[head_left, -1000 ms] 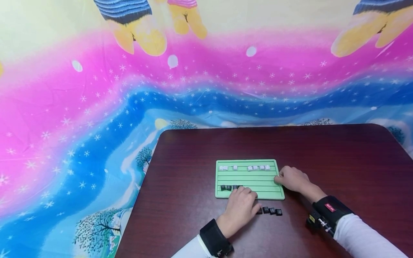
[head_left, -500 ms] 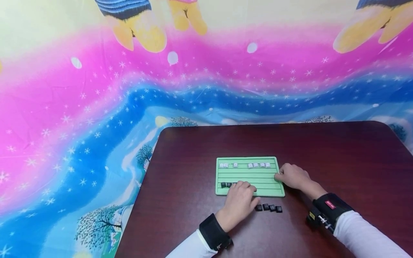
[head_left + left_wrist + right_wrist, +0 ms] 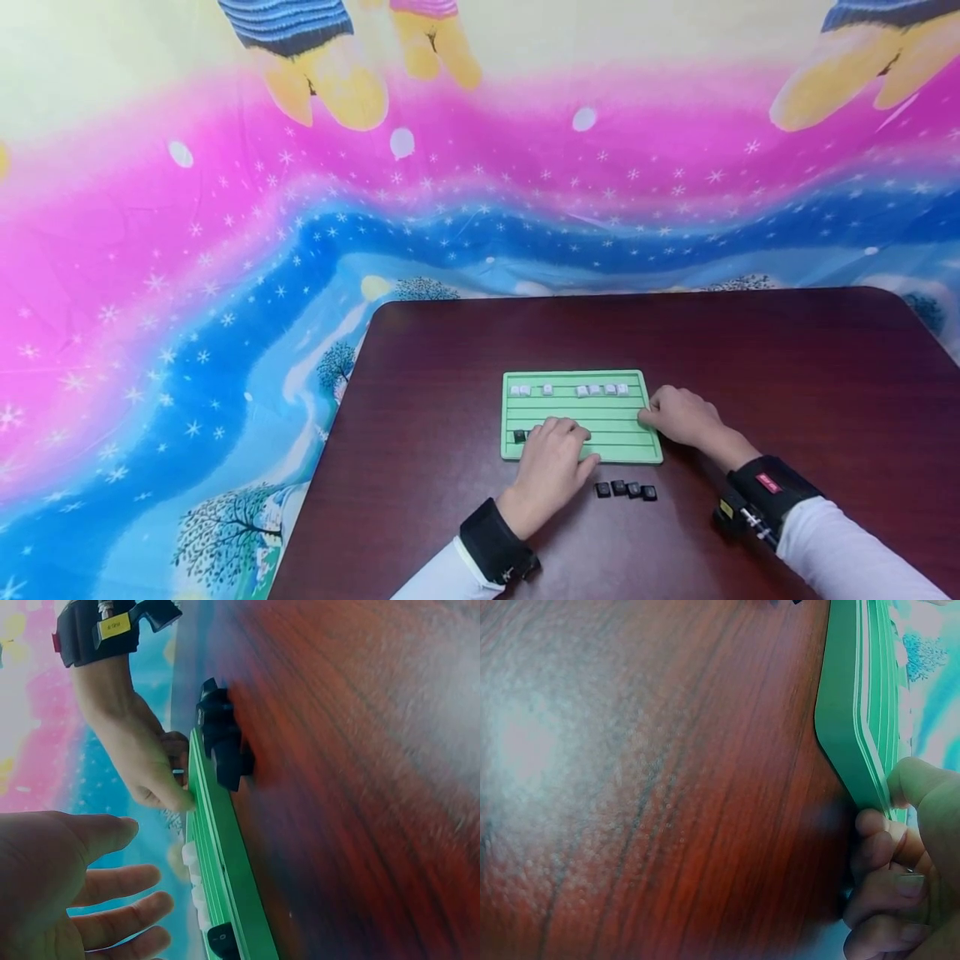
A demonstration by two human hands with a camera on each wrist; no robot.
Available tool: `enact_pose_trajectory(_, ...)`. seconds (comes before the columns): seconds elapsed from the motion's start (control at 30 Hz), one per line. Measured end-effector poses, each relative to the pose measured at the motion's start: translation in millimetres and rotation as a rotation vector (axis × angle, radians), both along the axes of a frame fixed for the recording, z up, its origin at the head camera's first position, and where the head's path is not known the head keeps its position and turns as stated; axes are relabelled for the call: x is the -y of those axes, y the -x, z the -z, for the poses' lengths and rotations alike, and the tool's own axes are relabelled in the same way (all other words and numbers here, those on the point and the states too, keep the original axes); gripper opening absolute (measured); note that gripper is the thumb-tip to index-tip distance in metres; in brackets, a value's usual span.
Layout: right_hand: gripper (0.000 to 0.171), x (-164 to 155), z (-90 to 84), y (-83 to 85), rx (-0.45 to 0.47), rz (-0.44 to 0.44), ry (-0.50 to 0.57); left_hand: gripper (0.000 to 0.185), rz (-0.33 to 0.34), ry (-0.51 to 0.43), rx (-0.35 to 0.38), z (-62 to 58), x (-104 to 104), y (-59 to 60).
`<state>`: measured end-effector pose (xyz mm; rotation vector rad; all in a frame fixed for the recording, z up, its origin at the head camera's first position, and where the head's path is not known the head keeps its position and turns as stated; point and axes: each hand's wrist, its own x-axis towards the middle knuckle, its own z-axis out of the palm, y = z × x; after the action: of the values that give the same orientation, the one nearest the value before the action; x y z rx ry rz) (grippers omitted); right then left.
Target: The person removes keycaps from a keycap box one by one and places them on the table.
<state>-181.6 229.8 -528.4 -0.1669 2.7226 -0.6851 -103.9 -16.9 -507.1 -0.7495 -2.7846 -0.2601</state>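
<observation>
A shallow ridged green tray [image 3: 577,407] lies on the table. White keycaps [image 3: 595,390] stand in its far row, and a black keycap [image 3: 519,436] shows at the left of its near row. Over that near row my left hand [image 3: 549,468] spreads its fingers, hiding the keycaps beside it. In the left wrist view those fingers [image 3: 124,883] are loosely extended and nothing shows between them. My right hand [image 3: 681,415] grips the tray's right edge, thumb on the rim and fingers curled at the side, as the right wrist view shows.
Several loose black keycaps [image 3: 618,488] lie in a short line on the dark red-brown table [image 3: 435,375], just in front of the tray. A colourful printed cloth [image 3: 480,167] hangs behind the table's far edge.
My left hand has shifted slightly left along the near row, covering black keycaps that showed before. The leftmost loose keycap is now fully visible. My right hand stays on the tray's edge.
</observation>
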Motion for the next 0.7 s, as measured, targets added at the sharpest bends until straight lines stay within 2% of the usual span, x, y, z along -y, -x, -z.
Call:
enact_pose_trajectory(0.3,0.041,0,-1.8,-0.5,0.006,-0.006,0.001,0.027,-0.043,-0.003,0.019,0.3,6,8.0)
enact_pose_trajectory(0.7,0.041,0,-0.4,0.1,0.001,-0.001,-0.007,0.029,-0.057,-0.022,0.035,-0.9,13,15.5)
